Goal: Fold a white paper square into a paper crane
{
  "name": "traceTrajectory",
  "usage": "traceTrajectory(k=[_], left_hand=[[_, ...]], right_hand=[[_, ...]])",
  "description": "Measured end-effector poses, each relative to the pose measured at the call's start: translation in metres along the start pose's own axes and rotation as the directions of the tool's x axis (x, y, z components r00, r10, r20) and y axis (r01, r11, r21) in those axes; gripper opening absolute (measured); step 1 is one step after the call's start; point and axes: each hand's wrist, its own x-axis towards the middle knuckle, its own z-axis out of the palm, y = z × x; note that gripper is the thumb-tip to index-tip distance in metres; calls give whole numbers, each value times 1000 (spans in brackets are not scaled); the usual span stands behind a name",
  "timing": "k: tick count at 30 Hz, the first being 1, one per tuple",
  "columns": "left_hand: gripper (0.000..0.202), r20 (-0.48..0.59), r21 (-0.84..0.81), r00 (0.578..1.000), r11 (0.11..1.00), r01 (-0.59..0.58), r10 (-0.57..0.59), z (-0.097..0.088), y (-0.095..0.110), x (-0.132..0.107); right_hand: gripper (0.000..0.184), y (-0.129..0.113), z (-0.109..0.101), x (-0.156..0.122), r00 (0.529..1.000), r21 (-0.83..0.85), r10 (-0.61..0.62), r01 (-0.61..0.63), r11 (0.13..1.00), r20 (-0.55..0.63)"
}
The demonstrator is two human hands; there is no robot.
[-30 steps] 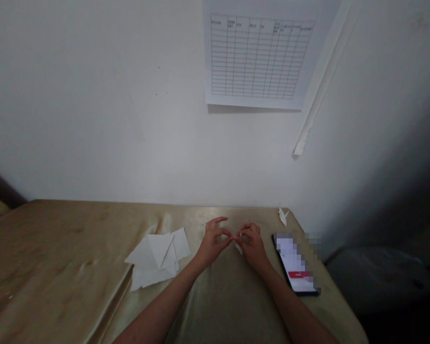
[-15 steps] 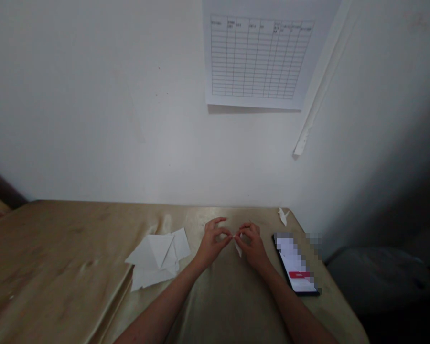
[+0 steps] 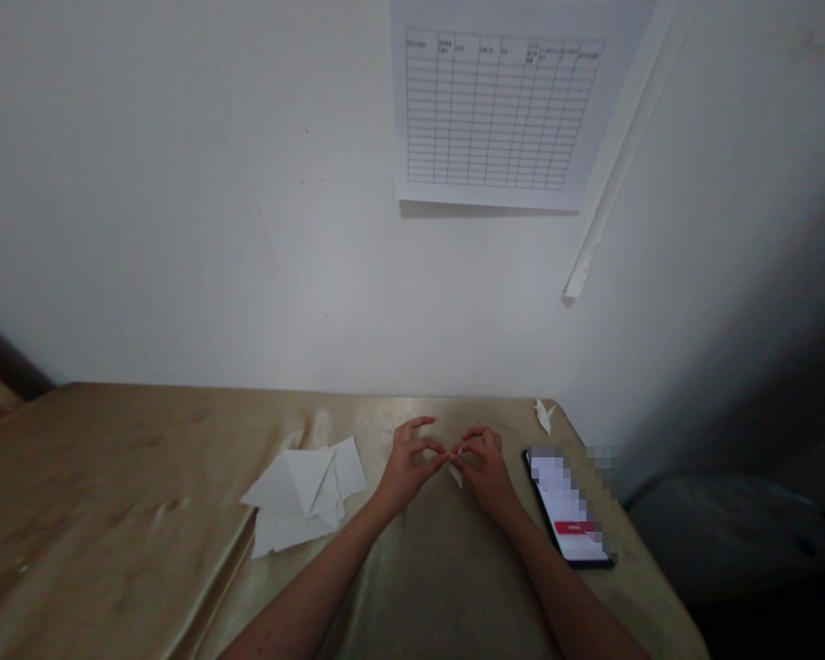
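Between my two hands is a small piece of folded white paper [image 3: 456, 475], mostly covered by the fingers. My left hand [image 3: 411, 463] pinches its left side between thumb and index finger, with the other fingers raised. From the other side my right hand [image 3: 483, 463] pinches it too, and the two sets of fingertips meet. A pointed white flap hangs below the right fingers. The exact folded shape is hidden. A finished-looking paper crane [image 3: 544, 416] lies at the table's far right corner.
Several white paper sheets [image 3: 302, 486] lie overlapping left of my hands. On the right a phone [image 3: 570, 513] with a lit, partly blurred screen lies near the edge. The gold-brown tablecloth [image 3: 144, 477] meets a white wall bearing a printed chart [image 3: 495, 119].
The paper has tilted slightly in my fingers, so less of its hanging flap shows. Both hands stay in nearly the same place.
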Motion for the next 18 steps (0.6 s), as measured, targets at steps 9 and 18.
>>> traceTrajectory(k=[9,18], left_hand=[[6,21,-7,1000,1000,-3,3,0,-3,0],[8,-22,4,999,999,47,-47,1,-7,0]], right_hand=[[12,1,-1,0,999,-12,-27,28,1000,18],[11,-1,-2,-1,996,-31,-48,51,998,74]])
